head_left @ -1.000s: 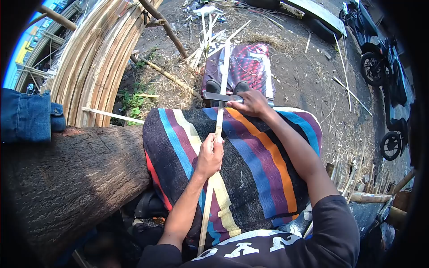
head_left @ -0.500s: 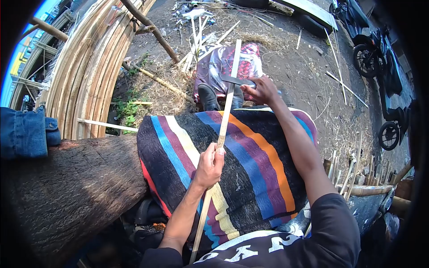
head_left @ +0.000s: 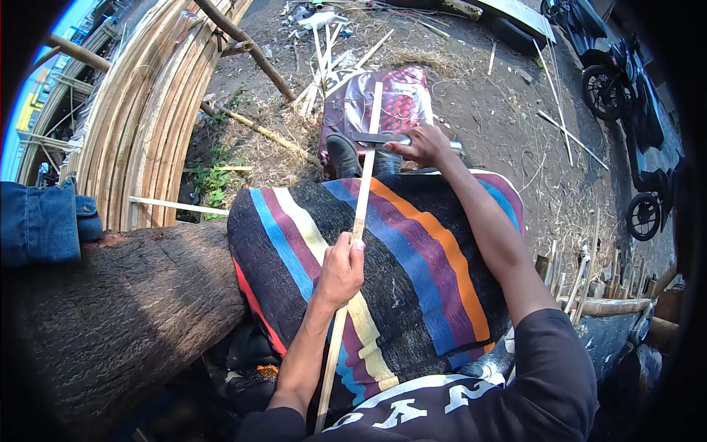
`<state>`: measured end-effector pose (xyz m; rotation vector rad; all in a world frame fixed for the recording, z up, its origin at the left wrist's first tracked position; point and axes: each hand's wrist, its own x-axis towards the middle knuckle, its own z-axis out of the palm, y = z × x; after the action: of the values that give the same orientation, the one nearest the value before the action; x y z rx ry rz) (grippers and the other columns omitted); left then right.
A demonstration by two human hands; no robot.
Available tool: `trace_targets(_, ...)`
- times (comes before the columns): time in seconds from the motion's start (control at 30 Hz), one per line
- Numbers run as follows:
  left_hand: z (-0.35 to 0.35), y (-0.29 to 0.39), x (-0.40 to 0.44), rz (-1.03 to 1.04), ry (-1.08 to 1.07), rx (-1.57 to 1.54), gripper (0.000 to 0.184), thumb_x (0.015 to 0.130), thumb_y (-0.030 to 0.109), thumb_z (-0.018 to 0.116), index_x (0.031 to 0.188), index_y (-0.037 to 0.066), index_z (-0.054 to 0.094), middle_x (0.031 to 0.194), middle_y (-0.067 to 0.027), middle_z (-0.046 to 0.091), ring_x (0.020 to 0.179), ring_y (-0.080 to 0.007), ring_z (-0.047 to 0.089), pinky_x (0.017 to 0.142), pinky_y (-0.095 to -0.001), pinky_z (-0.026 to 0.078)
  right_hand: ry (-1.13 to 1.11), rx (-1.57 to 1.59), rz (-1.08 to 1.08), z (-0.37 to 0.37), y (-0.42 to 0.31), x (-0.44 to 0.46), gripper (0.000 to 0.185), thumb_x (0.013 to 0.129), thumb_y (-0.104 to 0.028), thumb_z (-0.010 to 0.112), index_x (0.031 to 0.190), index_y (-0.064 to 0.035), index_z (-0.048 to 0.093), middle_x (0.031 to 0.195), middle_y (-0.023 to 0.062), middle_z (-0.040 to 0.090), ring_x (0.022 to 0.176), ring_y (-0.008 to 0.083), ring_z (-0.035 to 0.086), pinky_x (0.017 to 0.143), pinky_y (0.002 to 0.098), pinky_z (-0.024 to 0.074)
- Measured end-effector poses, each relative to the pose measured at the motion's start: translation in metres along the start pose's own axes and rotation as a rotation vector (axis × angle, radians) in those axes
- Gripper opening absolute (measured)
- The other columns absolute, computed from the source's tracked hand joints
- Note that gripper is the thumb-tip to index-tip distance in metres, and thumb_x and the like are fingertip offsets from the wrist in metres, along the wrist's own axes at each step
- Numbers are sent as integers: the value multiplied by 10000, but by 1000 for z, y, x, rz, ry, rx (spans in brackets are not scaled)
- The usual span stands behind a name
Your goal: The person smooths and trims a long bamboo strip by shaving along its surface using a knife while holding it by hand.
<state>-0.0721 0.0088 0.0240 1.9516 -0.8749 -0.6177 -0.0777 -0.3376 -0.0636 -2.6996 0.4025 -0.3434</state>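
Observation:
A long pale strip of wood or bamboo [head_left: 364,188] runs lengthwise above a striped cloth [head_left: 412,272] spread over my lap. My left hand [head_left: 341,271] is wrapped round the strip at its middle. Farther up, my right hand [head_left: 423,145] grips the handle of a knife [head_left: 377,138], whose flat dark blade lies across the strip. Beyond the cloth, two dark boots [head_left: 344,156] rest by a printed purple and red sheet [head_left: 346,110] on the ground.
A thick log [head_left: 132,295] lies at the left, with a denim sleeve [head_left: 44,222] above it. Long bundled strips [head_left: 147,110] stand behind, beside a slanting pole [head_left: 254,51]. Motorcycles [head_left: 607,92] are at the right. Loose strips [head_left: 324,66] lie on the ground.
The view has shifted slightly. The strip's far end tilted right, then swung back left and now sits lower. My right hand and the knife moved with it, the blade staying across the strip.

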Motion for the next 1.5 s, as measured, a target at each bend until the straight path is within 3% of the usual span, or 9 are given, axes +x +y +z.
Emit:
trace_targets(0.03, -3, -1, 6, -11, -18, 22, 202, 1028, 154, 486, 906, -8, 480, 596, -184, 512, 527, -367, 564, 517, -463, 385, 42, -49, 19, 14, -5, -4, 823, 854, -794, 484, 684, -10, 665, 589, 228, 597, 587, 402, 638, 585, 497, 502)
trace_targets(0.43, -15, -10, -36, -95, -12, -6, 212, 1031, 163, 488, 918, -12, 522, 609, -157, 519, 532, -315, 572, 525, -429, 402, -157, -40, 24, 19, -29, -6, 839, 826, -823, 501, 665, -11, 636, 571, 203, 588, 616, 397, 649, 578, 506, 491)
trace_targets(0.9, -13, -12, -78, -112, 46, -109, 193, 1028, 156, 486, 961, -17, 539, 593, -91, 522, 504, -187, 547, 512, -355, 408, -82, -54, -77, 3, -38, -11, 865, 846, -839, 438, 716, -11, 650, 654, 217, 632, 643, 387, 670, 576, 502, 515)
trace_targets(0.97, -16, -17, -85, -258, -49, -197, 194, 1030, 154, 486, 957, -19, 537, 587, -84, 516, 496, -167, 522, 512, -347, 410, -328, -164, 72, -7, -32, 3, 859, 857, -834, 422, 727, -17, 650, 638, 201, 619, 635, 394, 662, 573, 502, 511)
trace_targets(1.03, -21, -9, -83, -275, -37, -180, 202, 1040, 151, 470, 957, -18, 543, 586, -55, 511, 505, -131, 505, 507, -327, 405, -36, 44, -16, 3, -51, -15, 886, 857, -838, 415, 738, 5, 662, 643, 206, 632, 610, 367, 657, 546, 474, 506)
trace_targets(1.17, -18, -1, -106, -341, -41, -302, 228, 1052, 176, 464, 934, -5, 535, 596, 1, 489, 520, -67, 472, 487, -283, 382, -225, -52, 67, 0, -30, 1, 808, 883, -775, 474, 717, -3, 644, 597, 174, 589, 603, 382, 638, 552, 480, 497)
trace_targets(1.23, -18, -6, -105, -266, -19, -298, 219, 1050, 162, 464, 925, -7, 526, 602, 1, 484, 514, -62, 462, 488, -276, 383, 3, 15, -72, 11, -47, -12, 777, 883, -766, 490, 714, -20, 631, 642, 191, 624, 634, 396, 647, 572, 486, 502)
trace_targets(1.27, -14, -8, -109, -238, -44, -414, 203, 1081, 224, 444, 980, 49, 465, 559, 80, 374, 402, -7, 329, 359, -208, 281, -111, 17, -92, 3, -49, -15, 788, 881, -778, 475, 731, -22, 637, 708, 219, 644, 704, 405, 664, 613, 503, 508)
trace_targets(1.5, -16, -1, -125, -334, -78, -517, 191, 1088, 218, 422, 1004, 50, 455, 553, 77, 359, 395, -12, 313, 356, -211, 283, -154, -33, 58, 16, -23, -1, 870, 862, -820, 443, 677, 8, 636, 655, 225, 626, 664, 410, 658, 616, 513, 509)
